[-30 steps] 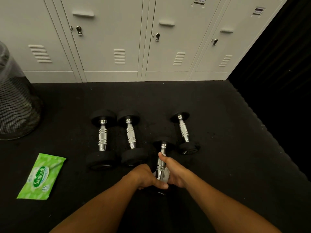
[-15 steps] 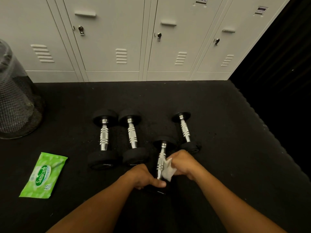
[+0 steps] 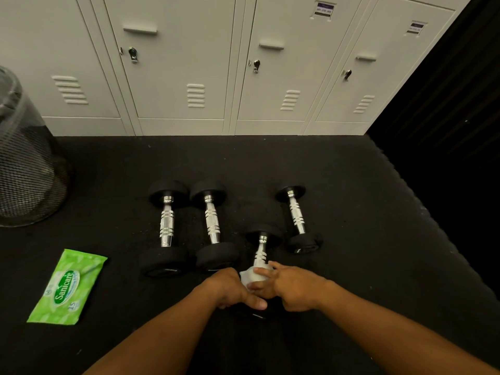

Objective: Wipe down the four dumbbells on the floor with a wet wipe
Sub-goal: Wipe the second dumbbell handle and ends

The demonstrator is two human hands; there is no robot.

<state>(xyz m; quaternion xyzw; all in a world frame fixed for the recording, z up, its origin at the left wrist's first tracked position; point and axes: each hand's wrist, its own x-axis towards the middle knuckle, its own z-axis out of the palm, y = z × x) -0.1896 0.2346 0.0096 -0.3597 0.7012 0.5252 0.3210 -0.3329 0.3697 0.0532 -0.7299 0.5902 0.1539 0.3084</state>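
Head view has my right hand (image 3: 292, 286) with its fingers curled around a white wet wipe (image 3: 251, 277), pressing it onto the near part of the chrome handle of the third dumbbell (image 3: 261, 247), while my left hand (image 3: 230, 289) grips the near black end of that same dumbbell, thumb stretched across, steadying it on the black floor mat (image 3: 351, 266). Outward from there, the far-left dumbbell (image 3: 166, 226) and the second dumbbell (image 3: 211, 220) lie side by side just left of it, and the right dumbbell (image 3: 296, 217) lies just beyond on the right. I judge I am mid-wipe on one of four; nothing here tells me which of the others are already clean, so I would count at least this one unfinished. The green wipe pack (image 3: 67, 286) lies well to the left, reading "Sanicare" and "15". The locker labels (image 3: 324, 9) are too small to read, and a mesh bin (image 3: 27, 163) stands far left
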